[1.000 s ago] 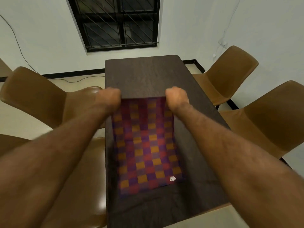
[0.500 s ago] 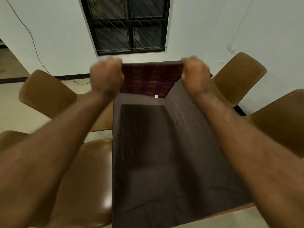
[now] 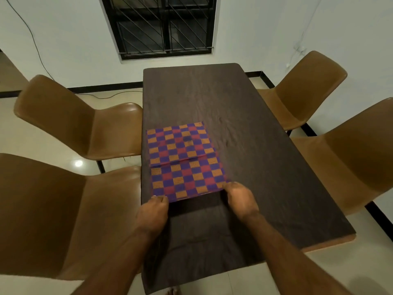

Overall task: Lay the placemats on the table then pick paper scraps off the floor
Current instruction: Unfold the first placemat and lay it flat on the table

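A checkered placemat [image 3: 182, 160] in orange, purple and red lies flat on the left half of the dark wooden table [image 3: 244, 116], with a crease across its middle. My left hand [image 3: 154, 211] pinches its near left corner. My right hand [image 3: 240, 199] pinches its near right corner. Both hands sit low on the table top. No paper scraps show on the floor from here.
Two brown chairs [image 3: 70, 122] stand on the left of the table and two more brown chairs [image 3: 306, 90] on the right. A barred window [image 3: 163, 24] is in the far wall. A cable [image 3: 110, 95] runs along the tiled floor.
The placemat was lifted and flung out toward the far end, then came down flat on the table. Both hands drew back toward me, still holding its near corners.
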Demonstrator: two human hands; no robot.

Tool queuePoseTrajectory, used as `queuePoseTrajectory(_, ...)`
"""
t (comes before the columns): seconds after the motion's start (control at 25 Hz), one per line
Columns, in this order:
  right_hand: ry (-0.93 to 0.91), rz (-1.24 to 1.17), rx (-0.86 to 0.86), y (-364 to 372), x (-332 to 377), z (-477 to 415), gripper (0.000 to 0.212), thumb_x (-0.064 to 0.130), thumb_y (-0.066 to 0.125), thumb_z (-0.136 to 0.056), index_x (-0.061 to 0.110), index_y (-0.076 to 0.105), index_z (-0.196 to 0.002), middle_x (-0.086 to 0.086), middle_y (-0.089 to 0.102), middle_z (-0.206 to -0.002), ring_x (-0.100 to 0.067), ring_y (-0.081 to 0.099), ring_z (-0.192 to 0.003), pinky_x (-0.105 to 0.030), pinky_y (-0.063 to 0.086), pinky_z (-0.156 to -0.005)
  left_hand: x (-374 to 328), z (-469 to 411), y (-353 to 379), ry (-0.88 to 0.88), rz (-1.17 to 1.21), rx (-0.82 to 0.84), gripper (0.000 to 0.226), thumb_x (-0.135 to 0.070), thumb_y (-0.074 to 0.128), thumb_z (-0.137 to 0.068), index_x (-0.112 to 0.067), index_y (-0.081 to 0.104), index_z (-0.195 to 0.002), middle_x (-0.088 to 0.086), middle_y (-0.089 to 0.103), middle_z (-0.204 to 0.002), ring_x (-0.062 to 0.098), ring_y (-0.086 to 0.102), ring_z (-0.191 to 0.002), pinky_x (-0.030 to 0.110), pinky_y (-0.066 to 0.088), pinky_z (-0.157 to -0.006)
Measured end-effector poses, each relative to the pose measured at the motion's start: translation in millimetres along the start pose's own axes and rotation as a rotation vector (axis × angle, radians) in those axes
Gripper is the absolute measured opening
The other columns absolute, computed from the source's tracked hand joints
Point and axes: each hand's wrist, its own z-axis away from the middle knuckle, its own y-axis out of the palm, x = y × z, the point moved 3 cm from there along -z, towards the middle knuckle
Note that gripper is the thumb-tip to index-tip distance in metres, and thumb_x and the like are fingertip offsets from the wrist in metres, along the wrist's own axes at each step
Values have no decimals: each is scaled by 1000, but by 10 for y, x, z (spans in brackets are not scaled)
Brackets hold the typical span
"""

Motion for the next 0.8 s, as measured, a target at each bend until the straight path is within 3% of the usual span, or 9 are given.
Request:
queuePoseTrajectory(0.16,36,71,26,160,-107,270,20,26,54,-95,28,66,-111,3,67,-114,-15,62,-105,-31,51,-94,-42,212,179,13,-33,-3,35,-37,53,-102,-23,58,-134,2,64,-135,20,62,-122,38,59,-93)
queuePoseTrajectory(0.36,75,-13,34,287,-146,699,21,36,51,-99,30,64,-114,6,65,-117,-10,60,-104,-22,46,-91,-91,519,387,41,-77,50,35,-36,49,-102,-24,58,-134,1,63,-135,20,61,-121,37,57,-94)
queuePoseTrajectory(0.56,63,79,108,465,-195,1017,28,35,52,-100,26,62,-125,1,62,-129,-15,59,-117,-28,46,-102,-99,767,618,81,-86,90,43,-37,51,-104,-20,56,-143,3,59,-141,23,56,-130,38,54,-101)
queuePoseTrajectory(0.68,84,43,128,535,-209,1075,32,35,49,-103,23,59,-131,0,57,-137,-14,55,-123,-26,43,-107,-75,830,618,95,-88,67,39,-31,62,-99,-15,64,-135,6,66,-133,27,62,-122,41,59,-93)
queuePoseTrajectory(0.8,99,7,99,554,-256,1104,29,21,47,-103,16,65,-125,-4,59,-133,-15,51,-120,-25,38,-103,-65,889,602,121,-101,62,36,-30,79,-88,-15,74,-120,5,73,-117,25,70,-106,38,64,-77)
